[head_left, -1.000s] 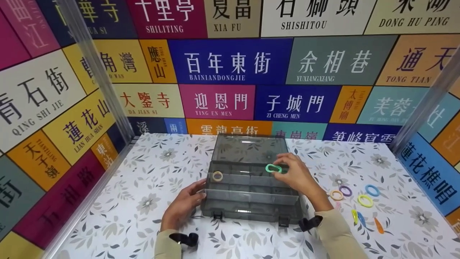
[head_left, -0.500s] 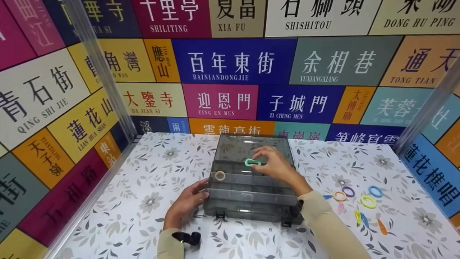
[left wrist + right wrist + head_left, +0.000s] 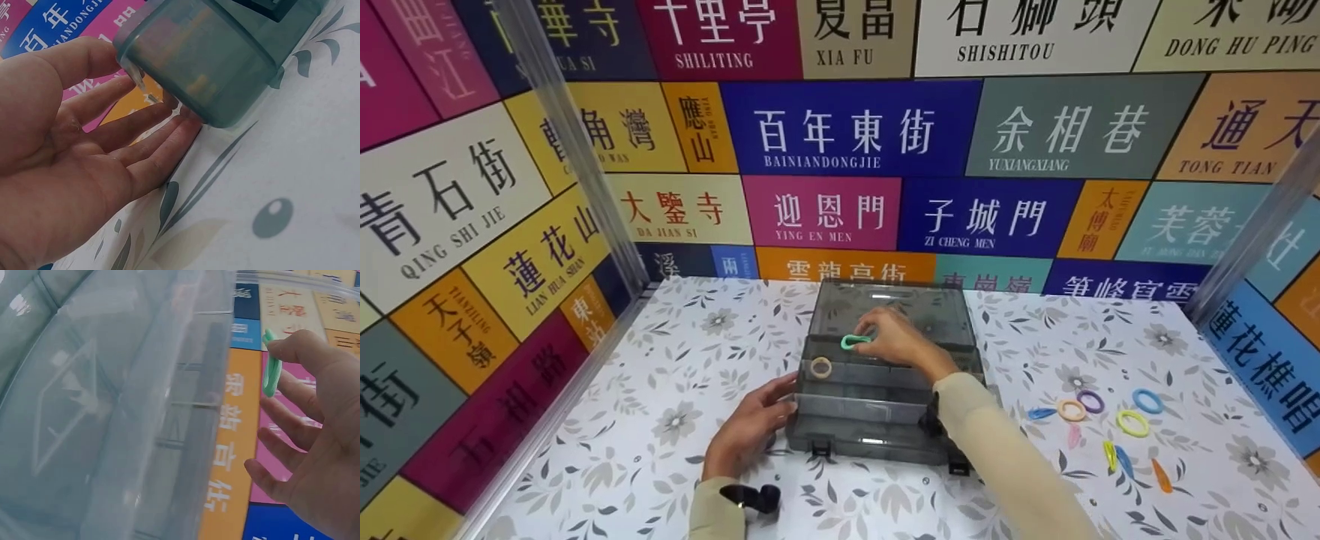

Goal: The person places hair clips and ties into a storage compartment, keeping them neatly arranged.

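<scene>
A smoky see-through compartment box (image 3: 877,435) lies on the table with its lid (image 3: 945,315) raised at the back. Between thumb and finger, my right hand (image 3: 896,337) pinches a green hair tie (image 3: 851,343) above the back left compartments. In the right wrist view this hair tie (image 3: 272,365) looks squeezed narrow, and the other fingers are spread. A beige hair tie (image 3: 820,367) is in the left part of the box. My left hand (image 3: 754,424) touches the box's left side; in the left wrist view its fingers (image 3: 143,135) lie nearly straight against the box corner (image 3: 219,107).
To the right lie loose hair ties: orange (image 3: 1072,410), purple (image 3: 1090,402), blue (image 3: 1147,400) and yellow (image 3: 1132,423). Near them are hair clips, among them an orange clip (image 3: 1162,475), a yellow clip (image 3: 1110,455) and a pink clip (image 3: 1074,436). Sign-patterned walls (image 3: 847,127) surround the floral tabletop (image 3: 660,360).
My right hand has carried the green hair tie leftward across the box, from its right side to above the back left compartments. The left hand stays at the box's side.
</scene>
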`<state>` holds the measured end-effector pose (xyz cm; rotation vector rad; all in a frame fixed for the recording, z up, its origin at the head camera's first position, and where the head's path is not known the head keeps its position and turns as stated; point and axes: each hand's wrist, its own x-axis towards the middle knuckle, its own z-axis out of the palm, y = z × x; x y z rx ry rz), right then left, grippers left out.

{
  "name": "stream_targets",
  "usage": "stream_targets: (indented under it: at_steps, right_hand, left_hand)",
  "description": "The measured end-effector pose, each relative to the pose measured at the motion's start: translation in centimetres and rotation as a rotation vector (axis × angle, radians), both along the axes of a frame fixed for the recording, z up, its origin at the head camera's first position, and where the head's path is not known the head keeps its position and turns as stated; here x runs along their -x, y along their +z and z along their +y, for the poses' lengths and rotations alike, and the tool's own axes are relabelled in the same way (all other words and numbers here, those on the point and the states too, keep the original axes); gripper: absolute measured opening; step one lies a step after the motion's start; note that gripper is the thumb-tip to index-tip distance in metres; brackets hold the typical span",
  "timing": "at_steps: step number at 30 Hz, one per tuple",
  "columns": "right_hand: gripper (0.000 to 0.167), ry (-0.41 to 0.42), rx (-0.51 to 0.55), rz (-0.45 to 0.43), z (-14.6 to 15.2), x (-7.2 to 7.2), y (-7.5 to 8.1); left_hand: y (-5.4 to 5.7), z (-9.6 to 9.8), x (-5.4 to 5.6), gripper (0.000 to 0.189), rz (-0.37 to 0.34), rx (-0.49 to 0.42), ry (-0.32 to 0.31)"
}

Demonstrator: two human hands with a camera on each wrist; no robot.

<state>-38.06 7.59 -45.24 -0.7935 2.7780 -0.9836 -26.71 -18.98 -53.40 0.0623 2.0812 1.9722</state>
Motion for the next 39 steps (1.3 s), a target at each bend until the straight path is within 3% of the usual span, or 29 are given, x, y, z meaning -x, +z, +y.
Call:
stream_targets:
  at_steps: [9, 13, 20, 29, 33, 39]
  right_hand:
    - [0.015, -0.04, 0.093, -0.101, -1.9, 1.4, -1.5]
    - [0.013, -0.061, 0.073, -0.104, -2.0, 1.6, -1.7]
    - [0.01, -0.069, -0.009, -0.024, -2.2, 1.6, -2.2]
    - [0.009, -0.05, -0.031, -0.035, -2.4, 1.6, -3.5]
    - [0.008, -0.041, -0.048, -0.028, -2.3, 1.4, -3.6]
    - [0.009, -0.042, -0.066, -0.085, -2.0, 1.3, -3.5]
  left_hand:
    - [0.1, -0.1, 0.1, 0.064, 0.0, 0.001, -0.006]
    - [0.1, -0.1, 0.2, 0.064, 0.007, -0.006, -0.009]
    - [0.1, -0.2, 0.0, 0.062, 0.082, 0.034, -0.044]
    - [0.1, -0.1, 0.1, 0.063, 0.041, 0.022, -0.022]
    - [0.0, 0.0, 0.1, 0.063, 0.033, 0.017, -0.01]
    - [-0.2, 0.0, 0.0, 0.061, 0.035, 0.018, -0.005]
